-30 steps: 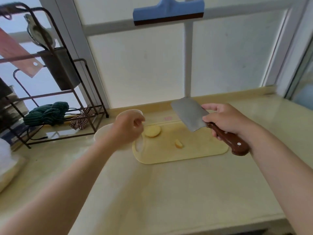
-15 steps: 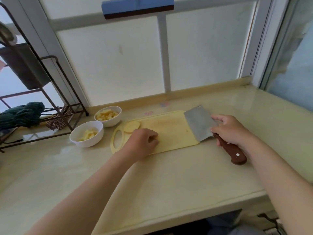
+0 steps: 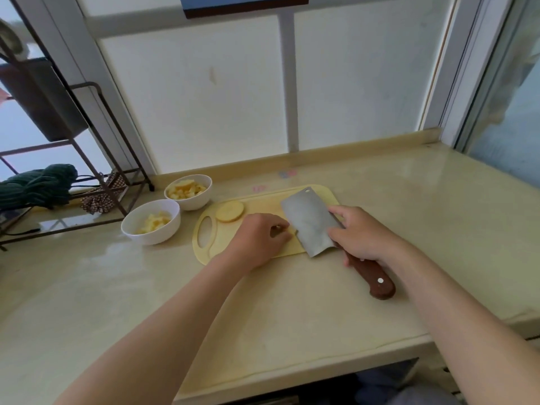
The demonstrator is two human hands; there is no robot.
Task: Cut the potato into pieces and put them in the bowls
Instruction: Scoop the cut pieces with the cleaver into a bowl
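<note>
**Q:** What's in shot?

**A:** A cook at a kitchen bench [image 3: 292, 317], mid-prep. The right hand [image 3: 362, 238] is wrapped round a cleaver [image 3: 309, 223] where the brown, riveted wooden handle meets the broad grey steel blade. The blade's edge is down near a pale yellow plastic cutting board [image 3: 263, 205], just beside the left hand [image 3: 260, 238].

**Q:** And that left hand?

**A:** Knuckles up, fingers curled down onto the board, close against the blade. Whether they pin a scrap of potato I cannot tell, because anything there is hidden beneath them.

**Q:** Where is the potato, then?

**A:** One round potato slice [image 3: 230, 211] lies flat just beyond the left hand, by the board's oval grip hole. Further out on that side stand two white glazed bowls, the near bowl [image 3: 130, 230] and the far bowl [image 3: 194, 203], each with pale yellow potato pieces [image 3: 155, 222] in it.

**Q:** How would that slice handle?

**A:** My guess is light, firm and stiff enough to keep its shape. The cut faces are probably wet and starchy, so it could slide on smooth plastic. It is best pinned from above with curled fingertips kept away from the blade, or pinched by its edges to lift.

**Q:** Anything else?

**A:** A dark metal rack [image 3: 38, 147] holding a green cloth [image 3: 38, 184] stands well beyond the bowls, under frosted window panes.
</note>
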